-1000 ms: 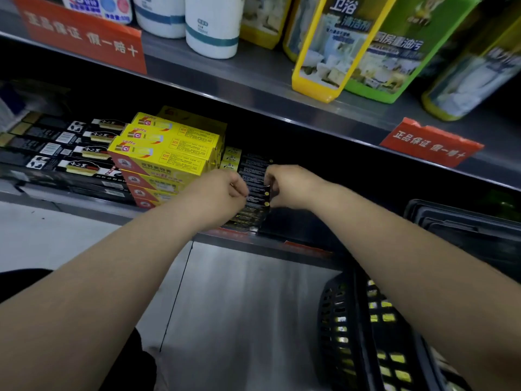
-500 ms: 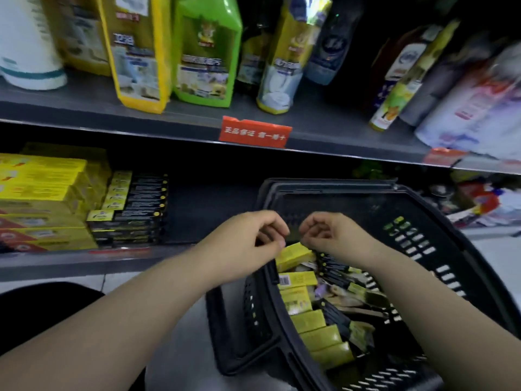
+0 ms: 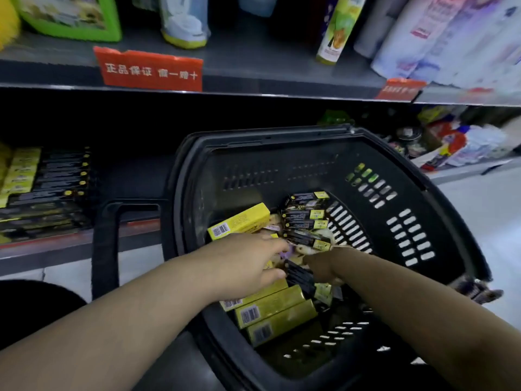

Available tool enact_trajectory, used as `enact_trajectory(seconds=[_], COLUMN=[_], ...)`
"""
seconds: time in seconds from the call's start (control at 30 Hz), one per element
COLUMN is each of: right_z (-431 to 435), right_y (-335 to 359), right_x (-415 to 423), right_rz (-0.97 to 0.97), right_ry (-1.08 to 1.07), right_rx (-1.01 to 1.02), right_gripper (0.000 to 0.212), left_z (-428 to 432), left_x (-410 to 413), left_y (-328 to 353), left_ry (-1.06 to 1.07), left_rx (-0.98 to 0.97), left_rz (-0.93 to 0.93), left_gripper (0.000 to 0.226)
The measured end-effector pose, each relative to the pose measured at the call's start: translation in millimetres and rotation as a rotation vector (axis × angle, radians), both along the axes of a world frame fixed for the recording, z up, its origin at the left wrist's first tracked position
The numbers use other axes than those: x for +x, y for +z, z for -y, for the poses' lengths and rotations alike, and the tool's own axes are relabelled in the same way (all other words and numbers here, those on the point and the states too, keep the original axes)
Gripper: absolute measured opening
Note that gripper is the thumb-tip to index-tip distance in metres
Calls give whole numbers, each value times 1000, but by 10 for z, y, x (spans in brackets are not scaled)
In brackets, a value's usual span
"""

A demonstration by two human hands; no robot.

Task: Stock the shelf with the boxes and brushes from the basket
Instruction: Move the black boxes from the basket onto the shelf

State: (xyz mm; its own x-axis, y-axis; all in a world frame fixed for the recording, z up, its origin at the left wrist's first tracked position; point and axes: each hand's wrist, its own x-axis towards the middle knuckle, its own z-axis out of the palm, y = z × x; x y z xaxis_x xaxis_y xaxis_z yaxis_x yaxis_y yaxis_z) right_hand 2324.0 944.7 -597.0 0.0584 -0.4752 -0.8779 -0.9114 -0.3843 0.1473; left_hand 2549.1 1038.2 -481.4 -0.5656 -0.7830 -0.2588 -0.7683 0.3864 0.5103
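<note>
1. A grey metal upper shelf (image 3: 253, 63) runs across the top, carrying cleaning bottles (image 3: 335, 29) and a green-framed pack (image 3: 70, 18);
2. a red tag (image 3: 149, 70) with white characters hangs on its front edge (a second tag (image 3: 400, 90), further right, is blurred);
3. the lower shelf (image 3: 135, 176) lies in deep shadow;
4. pale floor (image 3: 493, 221) shows at right.

Shelf (image 3: 132, 179) room beside stacked boxes (image 3: 56, 179)

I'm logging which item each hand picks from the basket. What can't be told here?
Head view only.
Left hand: its own back hides the fingertips; grip unknown.
Right hand: fingers buried among black boxes; grip unknown.
Pale items under the boxes: mostly covered, unidentifiable.
</note>
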Motion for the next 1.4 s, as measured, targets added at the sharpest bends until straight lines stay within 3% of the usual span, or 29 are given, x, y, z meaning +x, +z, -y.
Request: enact_trajectory(seconds=[0.07,0.23,0.37,0.5,0.67,0.87,0.97,1.03,1.07,1.13,1.2,1.3,1.37,1.4], right_z=[-1,48,80,91,76,40,156,235,242,187,139,123,130,109], right_y=[-135,-389,-343,-302,-261,-126,214,531,676,880,935,830,635,505], right_x=[79,212,194,217,195,256,387,474,512,595,654,695,635,559], right_rz=[17,104,175,254,234,227,265,473,658,1027,1235,1308,1168,993], right_ry=[-1,-24,-5,-39,-54,58,64,-69,-261,-631,-767,-903,-925,-773], right_rx=[36,-15,-89,-80,-99,-7,-133,-241,-207,15,174,260,181,73], right_gripper=[62,49,57,31,52,52,49,42,40,39,38,47,48,42], left_z=[31,87,103,113,127,117,122,140,151,177,208,242,253,251], left_x=[-25,-33,-27,-18,-18,-6,-19,-32,-38,-39,-30,0,18,23], left_y=[-63,-165,-183,-183,-196,-161,-158,-160,-154,-130,-129,-172,-208,-220], left_ry=[-11,15,43,85,121,140,189,305,389,532,587,660,708,725], left_rx=[45,137,176,213,232,247,252,319,365,431,464,516,537,538], left_rz=[55,111,118,85,63,73,84,46,-6,-126,-238,-376,-395,-394], left_gripper=[43,42,41,40,39,42,54,69,74,75,60,44,50,53])
